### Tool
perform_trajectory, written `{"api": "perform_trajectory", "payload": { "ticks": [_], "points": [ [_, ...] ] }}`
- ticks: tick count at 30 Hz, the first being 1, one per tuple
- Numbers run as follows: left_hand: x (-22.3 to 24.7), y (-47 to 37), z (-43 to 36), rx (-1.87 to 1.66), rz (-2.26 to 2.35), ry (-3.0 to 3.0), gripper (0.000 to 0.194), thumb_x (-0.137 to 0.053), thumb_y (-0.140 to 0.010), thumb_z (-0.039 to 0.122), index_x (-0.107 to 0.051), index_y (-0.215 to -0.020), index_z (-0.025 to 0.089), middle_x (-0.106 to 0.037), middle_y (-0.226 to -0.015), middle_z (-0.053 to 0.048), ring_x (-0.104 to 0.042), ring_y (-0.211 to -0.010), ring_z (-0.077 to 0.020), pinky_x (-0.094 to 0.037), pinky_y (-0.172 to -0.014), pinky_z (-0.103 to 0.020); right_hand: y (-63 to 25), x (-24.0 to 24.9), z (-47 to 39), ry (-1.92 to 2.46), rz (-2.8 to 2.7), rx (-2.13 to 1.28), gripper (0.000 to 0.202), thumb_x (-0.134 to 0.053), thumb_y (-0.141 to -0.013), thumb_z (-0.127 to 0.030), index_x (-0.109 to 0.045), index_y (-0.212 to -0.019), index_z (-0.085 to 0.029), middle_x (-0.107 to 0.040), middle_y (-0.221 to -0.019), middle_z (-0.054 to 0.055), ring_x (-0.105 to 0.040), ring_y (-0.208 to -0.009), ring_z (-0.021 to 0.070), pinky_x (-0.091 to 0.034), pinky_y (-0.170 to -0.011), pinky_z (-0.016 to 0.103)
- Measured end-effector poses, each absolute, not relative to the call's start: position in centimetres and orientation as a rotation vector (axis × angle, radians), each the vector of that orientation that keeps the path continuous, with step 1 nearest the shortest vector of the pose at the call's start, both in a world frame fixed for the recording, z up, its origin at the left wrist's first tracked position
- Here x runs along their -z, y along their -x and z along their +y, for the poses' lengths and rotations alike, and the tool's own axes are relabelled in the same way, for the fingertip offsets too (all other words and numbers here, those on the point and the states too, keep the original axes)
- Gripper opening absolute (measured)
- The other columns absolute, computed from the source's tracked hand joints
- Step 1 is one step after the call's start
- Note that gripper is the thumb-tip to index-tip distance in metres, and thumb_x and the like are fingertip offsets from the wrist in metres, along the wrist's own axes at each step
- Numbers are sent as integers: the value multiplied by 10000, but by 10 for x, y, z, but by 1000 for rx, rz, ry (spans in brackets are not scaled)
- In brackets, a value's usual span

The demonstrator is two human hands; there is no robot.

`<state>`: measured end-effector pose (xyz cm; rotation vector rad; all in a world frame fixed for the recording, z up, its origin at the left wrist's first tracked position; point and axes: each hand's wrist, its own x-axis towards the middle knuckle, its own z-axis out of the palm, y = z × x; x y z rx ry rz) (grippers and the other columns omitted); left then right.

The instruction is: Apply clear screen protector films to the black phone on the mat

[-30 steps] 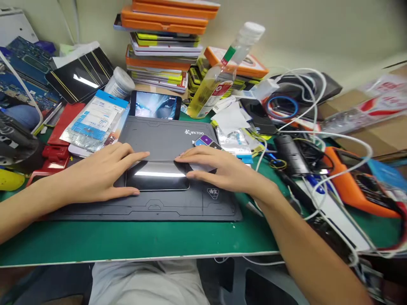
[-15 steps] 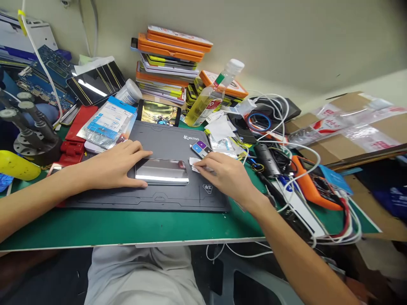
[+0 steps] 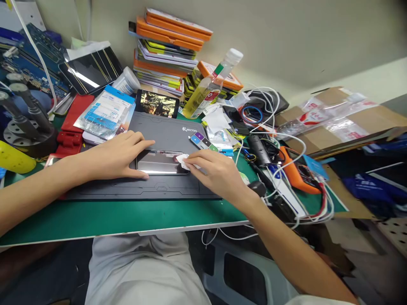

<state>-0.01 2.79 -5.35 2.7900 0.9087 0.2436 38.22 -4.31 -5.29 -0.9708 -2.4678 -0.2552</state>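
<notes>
A smartphone (image 3: 159, 162) with a shiny, reflective face lies flat on the dark grey work mat (image 3: 152, 189). At its left end rests my left hand (image 3: 124, 154), thumb and index finger spread along its two long edges. My right hand (image 3: 213, 169) pinches a small white tissue (image 3: 182, 160) over the phone's right end. The tissue appears to touch the glass there; the fingertips partly cover that end. Just beyond the right hand lies a small card with coloured squares (image 3: 202, 140).
Behind the mat stand a lit phone (image 3: 158, 103), a bottle of yellow liquid (image 3: 211, 84) and stacked orange boxes (image 3: 170, 38). An orange multimeter (image 3: 299, 171) and tangled cables lie right. Plastic packets (image 3: 106, 111) and a metal-posted holder (image 3: 27, 127) are left.
My right hand has moved left with the tissue, from the mat beside the phone onto its right end. My left hand stays at the phone's left end. The view has shifted slightly.
</notes>
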Motion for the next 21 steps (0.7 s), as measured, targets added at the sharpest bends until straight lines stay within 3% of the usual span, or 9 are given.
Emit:
{"api": "perform_trajectory", "payload": {
  "ticks": [5, 10, 14, 19, 21],
  "points": [
    [54, 0, 28, -258, 898, -2792, 1022, -781, -1181, 831, -553, -1949, 196, -739, -1657, -216, -722, -1520, -447, -501, -1403, -528, -362, 47, -37, 937, -2512, 214, 261, -706, -1272, -166, -914, -1135, -243, -971, -1207, 124, -894, -1047, 309, -726, -943, 490],
    [53, 4, 30, -282, 904, -2766, 1014, -804, -1169, 810, -553, -1948, 213, -742, -1626, -208, -719, -1483, -451, -532, -1390, -565, -304, 51, -21, 780, -2577, 15, 281, -666, -1296, -168, -928, -1206, -219, -955, -1290, 136, -874, -1164, 307, -715, -1062, 490],
    [49, 8, 35, -264, 909, -2751, 903, -725, -1173, 885, -723, -1769, 206, -768, -1428, -176, -732, -1348, -443, -600, -1299, -587, -260, 54, -5, 725, -2623, 34, 338, -616, -1279, -108, -925, -1160, -176, -913, -1322, 171, -830, -1251, 328, -680, -1158, 509],
    [50, 11, 41, -306, 867, -2761, 1160, -641, -1148, 1032, -553, -1950, 199, -767, -1541, -212, -722, -1412, -462, -560, -1387, -649, -297, 56, -10, 814, -2612, 16, 328, -612, -1306, -151, -939, -1289, -170, -948, -1358, 175, -857, -1201, 336, -699, -1144, 539],
    [53, 12, 41, -324, 865, -2752, 1193, -637, -1134, 1058, -538, -1973, 214, -767, -1562, -218, -725, -1406, -466, -550, -1399, -660, -333, 56, -23, 925, -2508, -63, 296, -656, -1300, -193, -948, -1342, -227, -964, -1348, 156, -881, -1226, 345, -724, -1126, 552]
  ]
}}
